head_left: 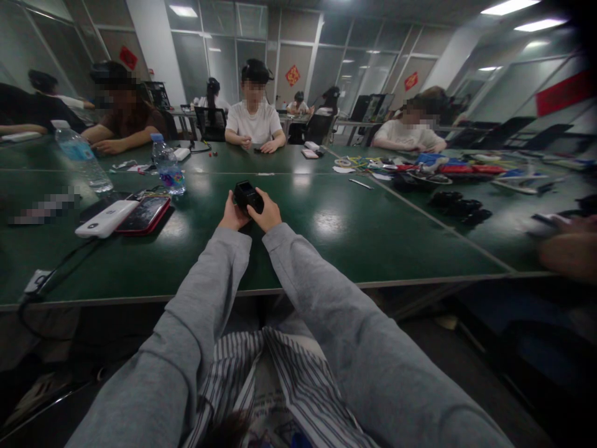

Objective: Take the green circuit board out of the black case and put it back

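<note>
Both of my hands are around a small black device with a dark screen [244,194], held just above the green table [308,255] in front of me. My left hand [232,215] grips its left side and underside, with the lower fingers hidden. From the right, my right hand [268,213] holds it too, its thumb lying on the face near the screen. The device is tilted toward me. Any marks on the screen are too small to read.
To the left are a white power bank [106,219] with a cable, a phone in a red case [143,215] and two water bottles [166,165]. A pen [360,184], cables [368,163] and black items [454,204] lie to the right. A person [254,121] sits opposite.
</note>
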Available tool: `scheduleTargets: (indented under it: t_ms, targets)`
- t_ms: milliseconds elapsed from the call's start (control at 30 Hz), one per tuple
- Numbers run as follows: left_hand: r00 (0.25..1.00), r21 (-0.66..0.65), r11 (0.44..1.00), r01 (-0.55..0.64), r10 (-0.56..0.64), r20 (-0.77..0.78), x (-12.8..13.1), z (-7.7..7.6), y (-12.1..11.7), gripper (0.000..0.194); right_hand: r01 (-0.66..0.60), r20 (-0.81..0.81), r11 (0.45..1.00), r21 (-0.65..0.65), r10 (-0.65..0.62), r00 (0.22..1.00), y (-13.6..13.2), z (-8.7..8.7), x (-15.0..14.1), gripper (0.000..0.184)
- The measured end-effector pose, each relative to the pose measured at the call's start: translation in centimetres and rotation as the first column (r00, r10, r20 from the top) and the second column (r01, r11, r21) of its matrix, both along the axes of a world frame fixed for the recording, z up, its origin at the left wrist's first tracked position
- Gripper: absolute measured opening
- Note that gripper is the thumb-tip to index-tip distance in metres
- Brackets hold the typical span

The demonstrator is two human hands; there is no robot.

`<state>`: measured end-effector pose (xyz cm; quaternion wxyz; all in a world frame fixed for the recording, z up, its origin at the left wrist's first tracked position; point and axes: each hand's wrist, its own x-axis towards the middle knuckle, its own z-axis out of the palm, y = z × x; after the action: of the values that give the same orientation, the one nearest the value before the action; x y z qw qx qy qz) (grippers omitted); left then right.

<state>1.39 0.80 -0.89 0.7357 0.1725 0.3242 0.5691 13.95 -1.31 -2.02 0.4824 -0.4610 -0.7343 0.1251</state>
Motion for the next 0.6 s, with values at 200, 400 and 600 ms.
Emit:
scheduleTargets:
  t_ms: [200, 400, 600]
  targets:
    - [1.000, 0.031, 1.000, 0.001, -0.002, 0.021, -0.1, -0.3, 0.3, 0.062, 0.033, -0.120, 0.998, 0.045, -0.027, 0.992, 0.1, 0.6, 0.8, 0.063]
    - [1.000, 0.064, 0.998, 0.006, -0.008, 0.020, -0.1, 0.0, 0.2, 0.075, 0.129, -0.201, 0.991, 0.031, -0.120, 0.972, 0.8, 0.9, 1.9, 0.064]
    - [0.999, 0.088, 0.996, 0.015, -0.018, 0.033, 0.3, 0.5, -0.2, 0.080, 0.153, -0.214, 0.988, 0.010, -0.148, 0.966, 1.5, 0.8, 2.5, 0.064]
